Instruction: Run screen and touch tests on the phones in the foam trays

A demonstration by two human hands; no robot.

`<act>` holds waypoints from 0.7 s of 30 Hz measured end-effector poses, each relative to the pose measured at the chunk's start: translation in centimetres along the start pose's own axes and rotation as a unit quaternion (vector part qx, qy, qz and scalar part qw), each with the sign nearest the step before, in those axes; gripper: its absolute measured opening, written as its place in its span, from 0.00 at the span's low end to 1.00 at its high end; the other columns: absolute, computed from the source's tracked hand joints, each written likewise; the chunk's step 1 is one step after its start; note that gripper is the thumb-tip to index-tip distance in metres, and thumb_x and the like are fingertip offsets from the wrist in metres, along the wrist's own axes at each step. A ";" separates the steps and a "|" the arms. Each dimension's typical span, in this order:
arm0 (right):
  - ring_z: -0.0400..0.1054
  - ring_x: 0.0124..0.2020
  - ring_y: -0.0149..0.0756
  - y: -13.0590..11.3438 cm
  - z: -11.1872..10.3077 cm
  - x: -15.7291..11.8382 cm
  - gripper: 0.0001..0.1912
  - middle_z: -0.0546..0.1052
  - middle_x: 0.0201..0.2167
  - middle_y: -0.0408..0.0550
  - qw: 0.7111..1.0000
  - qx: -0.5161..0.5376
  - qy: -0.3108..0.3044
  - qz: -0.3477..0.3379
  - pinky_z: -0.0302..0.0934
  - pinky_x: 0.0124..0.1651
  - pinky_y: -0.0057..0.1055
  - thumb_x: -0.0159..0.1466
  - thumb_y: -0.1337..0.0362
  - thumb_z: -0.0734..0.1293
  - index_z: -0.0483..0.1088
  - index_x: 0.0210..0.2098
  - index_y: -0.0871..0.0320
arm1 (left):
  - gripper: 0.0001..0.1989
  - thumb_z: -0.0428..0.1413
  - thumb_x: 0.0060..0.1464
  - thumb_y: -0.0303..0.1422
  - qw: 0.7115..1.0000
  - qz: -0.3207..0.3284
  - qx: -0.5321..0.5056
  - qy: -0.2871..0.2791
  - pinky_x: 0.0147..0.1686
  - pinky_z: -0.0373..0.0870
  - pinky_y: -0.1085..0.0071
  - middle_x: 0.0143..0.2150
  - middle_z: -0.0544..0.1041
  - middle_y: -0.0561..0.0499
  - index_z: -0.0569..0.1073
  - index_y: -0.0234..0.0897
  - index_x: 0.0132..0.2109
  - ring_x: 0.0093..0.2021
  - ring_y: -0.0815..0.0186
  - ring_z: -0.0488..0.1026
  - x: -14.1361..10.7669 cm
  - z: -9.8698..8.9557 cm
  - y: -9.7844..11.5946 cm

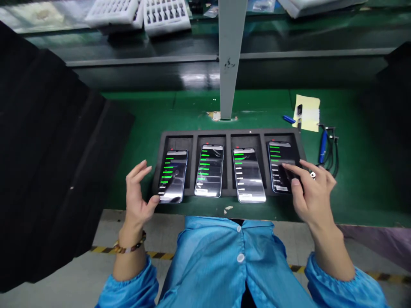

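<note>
Several smartphones lie in a row, screens up, in a black foam tray [227,171] with separate compartments. Lists with green-marked lines show on their screens. Thumb at the lower left corner of the leftmost phone [175,175], my left hand [139,192] has its other fingers raised and apart. The second phone [210,171] and the third phone [248,175] lie between my hands, the third jutting over the tray's front edge. My right hand [313,188], a ring on one finger, stretches its index finger onto the screen of the rightmost phone [278,160]. Neither hand grips anything.
A grey post [228,64] rises from the green bench [141,111] behind the tray. To the right lie a yellow paper [310,113], a blue pen [289,119] and a blue tool with black cable [323,145]. White trays [167,15] sit on the upper shelf. Black panels flank both sides.
</note>
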State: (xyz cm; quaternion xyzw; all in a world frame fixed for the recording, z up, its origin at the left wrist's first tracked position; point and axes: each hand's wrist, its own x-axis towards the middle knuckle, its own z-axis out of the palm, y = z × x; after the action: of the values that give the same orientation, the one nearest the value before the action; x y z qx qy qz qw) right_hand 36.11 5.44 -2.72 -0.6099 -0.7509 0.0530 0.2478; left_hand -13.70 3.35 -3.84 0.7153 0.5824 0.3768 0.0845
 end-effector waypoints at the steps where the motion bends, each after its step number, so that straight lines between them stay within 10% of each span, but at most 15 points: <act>1: 0.66 0.71 0.57 -0.8 0.1 0.2 0.21 0.80 0.59 0.55 1.000 0.006 -0.004 -0.014 0.50 0.73 0.64 0.77 0.64 0.59 0.72 0.66 0.49 | 0.38 0.53 0.67 0.62 1.000 0.000 0.006 0.002 0.75 0.61 0.40 0.74 0.68 0.34 0.69 0.44 0.73 0.75 0.40 0.65 0.3 0.0 0.4; 21: 0.67 0.71 0.51 -13.7 4.3 2.8 0.25 0.84 0.56 0.45 0.949 0.164 -0.138 -0.229 0.48 0.74 0.55 0.71 0.71 0.61 0.70 0.66 0.51 | 0.17 0.53 0.72 0.41 0.995 -0.053 0.086 0.018 0.72 0.61 0.43 0.70 0.75 0.42 0.82 0.45 0.58 0.69 0.48 0.71 -2.0 -1.1 1.6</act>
State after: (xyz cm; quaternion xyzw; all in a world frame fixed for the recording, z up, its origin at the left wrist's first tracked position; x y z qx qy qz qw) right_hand 21.66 5.57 -0.38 -0.3592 -0.8782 0.2011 0.2433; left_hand -13.25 0.72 -3.08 0.6811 0.6511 0.3334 0.0322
